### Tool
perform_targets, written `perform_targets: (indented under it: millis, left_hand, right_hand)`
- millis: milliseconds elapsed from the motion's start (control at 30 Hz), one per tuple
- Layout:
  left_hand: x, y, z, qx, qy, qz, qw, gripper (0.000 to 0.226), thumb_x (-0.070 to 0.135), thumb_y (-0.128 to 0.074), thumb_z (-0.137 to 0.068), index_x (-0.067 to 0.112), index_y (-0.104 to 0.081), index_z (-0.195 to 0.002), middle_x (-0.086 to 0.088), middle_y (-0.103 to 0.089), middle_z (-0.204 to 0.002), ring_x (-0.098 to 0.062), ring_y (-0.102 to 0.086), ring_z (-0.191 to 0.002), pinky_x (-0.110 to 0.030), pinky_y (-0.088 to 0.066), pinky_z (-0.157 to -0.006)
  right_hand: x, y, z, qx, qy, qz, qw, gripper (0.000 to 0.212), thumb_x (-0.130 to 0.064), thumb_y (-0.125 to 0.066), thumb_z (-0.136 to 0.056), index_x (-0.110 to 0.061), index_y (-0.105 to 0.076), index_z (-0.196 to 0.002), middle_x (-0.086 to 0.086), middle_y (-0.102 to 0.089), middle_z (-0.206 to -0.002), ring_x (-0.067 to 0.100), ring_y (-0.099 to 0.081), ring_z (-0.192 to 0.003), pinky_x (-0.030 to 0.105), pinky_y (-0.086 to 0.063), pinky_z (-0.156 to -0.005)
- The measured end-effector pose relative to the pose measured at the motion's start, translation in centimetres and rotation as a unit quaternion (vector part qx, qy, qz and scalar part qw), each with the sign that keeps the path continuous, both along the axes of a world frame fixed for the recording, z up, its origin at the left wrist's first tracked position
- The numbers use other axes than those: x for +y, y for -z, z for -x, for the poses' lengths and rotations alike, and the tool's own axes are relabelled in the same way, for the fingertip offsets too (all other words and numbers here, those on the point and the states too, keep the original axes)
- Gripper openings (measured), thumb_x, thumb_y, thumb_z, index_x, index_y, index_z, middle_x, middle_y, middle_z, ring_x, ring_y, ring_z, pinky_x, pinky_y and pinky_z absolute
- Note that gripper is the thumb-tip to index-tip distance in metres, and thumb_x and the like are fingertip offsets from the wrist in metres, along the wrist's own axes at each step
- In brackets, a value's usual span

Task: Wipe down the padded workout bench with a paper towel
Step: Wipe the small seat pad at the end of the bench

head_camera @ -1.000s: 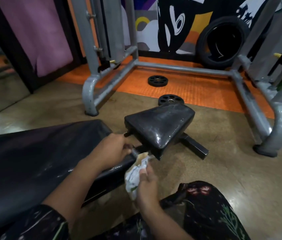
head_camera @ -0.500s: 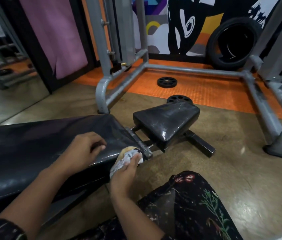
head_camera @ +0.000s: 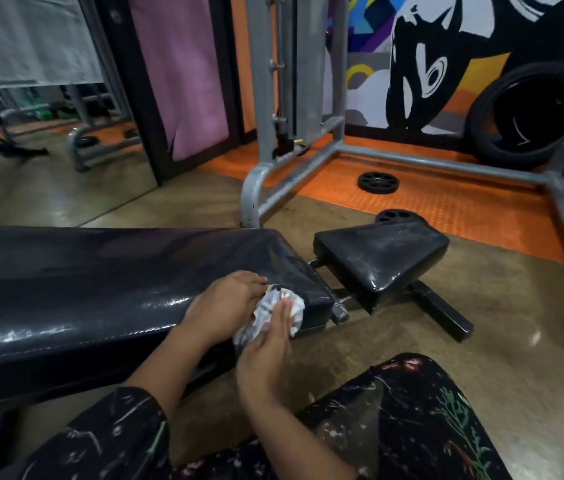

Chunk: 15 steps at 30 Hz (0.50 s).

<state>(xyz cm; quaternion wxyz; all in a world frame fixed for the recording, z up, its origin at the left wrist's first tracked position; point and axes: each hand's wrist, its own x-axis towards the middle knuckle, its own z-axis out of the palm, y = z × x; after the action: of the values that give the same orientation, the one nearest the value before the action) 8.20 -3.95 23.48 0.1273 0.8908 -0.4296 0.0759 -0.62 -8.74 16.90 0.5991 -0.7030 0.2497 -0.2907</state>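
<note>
The long black bench pad [head_camera: 83,289] runs in from the left. At its near right corner the left hand [head_camera: 220,311] grips a crumpled paper towel [head_camera: 275,315] against the pad. The right hand [head_camera: 270,351] presses flat, fingers straight, on the towel. Further right sits the seat pad [head_camera: 381,254].

The padded workout bench [head_camera: 100,289] is a long black pad, glossy with streaks of light along its near edge, lying flat across the left; its smaller seat pad [head_camera: 377,258] sits apart to the right, tilted, scuffed and shiny; the paper towel [head_camera: 273,313] is a crumpled white wad, pressed against the long pad's near right corner.
</note>
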Motion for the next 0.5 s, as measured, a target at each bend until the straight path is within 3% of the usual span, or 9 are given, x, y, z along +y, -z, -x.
perform_targets:
  millis: [100, 167, 233, 333, 400, 467, 500]
  left_hand:
    - [0.8, 0.6, 0.2, -0.033, -0.007, -0.042, 0.999, 0.036, 0.030, -0.041, -0.098, 0.027, -0.055, -0.131, 0.012, -0.046, -0.143, -0.007, -0.039, -0.135, -0.031, -0.024, -0.112]
    - [2.1, 0.8, 0.6, -0.080, -0.004, -0.100, 0.992, 0.041, 0.035, -0.034, -0.094, 0.031, -0.057, -0.128, 0.013, -0.051, -0.138, -0.007, -0.046, -0.130, -0.036, -0.036, -0.106]
    - [3.2, 1.0, 0.8, -0.101, 0.005, -0.130, 0.986, 0.045, 0.038, -0.032, -0.088, 0.032, -0.063, -0.121, 0.012, -0.060, -0.129, -0.009, -0.056, -0.121, -0.034, -0.046, -0.096]
    - [3.5, 0.7, 0.9, -0.085, 0.005, -0.132, 0.988, 0.044, 0.039, -0.033, -0.088, 0.034, -0.063, -0.120, 0.013, -0.061, -0.128, -0.009, -0.057, -0.120, -0.032, -0.046, -0.095]
    - [3.0, 0.3, 1.1, -0.084, 0.012, -0.108, 0.991, 0.040, 0.035, -0.035, -0.094, 0.033, -0.056, -0.129, 0.012, -0.050, -0.139, -0.009, -0.046, -0.131, -0.030, -0.035, -0.105]
    - [3.2, -0.1, 0.9, -0.026, 0.029, -0.066, 0.997, 0.038, 0.026, -0.039, -0.100, 0.028, -0.049, -0.136, 0.012, -0.036, -0.148, -0.009, -0.027, -0.141, -0.026, -0.018, -0.113]
    - [3.5, -0.6, 0.9, 0.018, 0.025, -0.036, 0.999, 0.036, 0.023, -0.042, -0.099, 0.025, -0.052, -0.134, 0.010, -0.039, -0.147, -0.008, -0.027, -0.141, -0.023, -0.017, -0.112]
  right_hand:
    - [-0.7, 1.0, -0.3, 0.017, 0.039, -0.031, 0.999, 0.062, -0.005, -0.033, -0.099, -0.025, -0.009, -0.152, -0.001, -0.011, -0.159, 0.013, -0.015, -0.144, 0.028, -0.017, -0.117]
    - [-2.9, 1.4, -1.6, 0.049, 0.069, -0.101, 0.991, 0.070, -0.004, -0.035, -0.096, -0.029, -0.001, -0.152, 0.013, -0.016, -0.159, 0.032, -0.027, -0.142, 0.043, -0.029, -0.114]
    - [-4.0, 1.3, -2.4, 0.075, 0.091, -0.118, 0.986, 0.066, 0.000, -0.038, -0.094, -0.016, -0.011, -0.152, 0.021, -0.021, -0.155, 0.040, -0.033, -0.137, 0.045, -0.033, -0.110]
    - [-1.4, 0.9, -1.3, 0.049, 0.076, -0.023, 0.996, 0.061, 0.002, -0.036, -0.097, -0.014, -0.013, -0.151, 0.003, -0.003, -0.160, 0.018, -0.011, -0.147, 0.025, -0.015, -0.118]
    - [0.8, 1.3, 0.1, 0.026, 0.036, 0.028, 0.999, 0.059, -0.003, -0.036, -0.099, -0.018, -0.011, -0.151, -0.009, 0.004, -0.157, 0.003, -0.003, -0.143, 0.004, -0.006, -0.110]
    - [0.9, 2.0, 0.4, 0.020, 0.037, 0.010, 0.999, 0.057, -0.006, -0.036, -0.100, -0.018, -0.013, -0.151, -0.010, 0.002, -0.157, 0.000, -0.003, -0.141, -0.006, -0.004, -0.100]
    - [0.4, 2.1, 0.1, 0.025, 0.048, -0.007, 0.998, 0.058, -0.003, -0.037, -0.099, -0.016, -0.014, -0.151, -0.008, 0.000, -0.158, 0.001, -0.004, -0.142, -0.006, -0.004, -0.100]
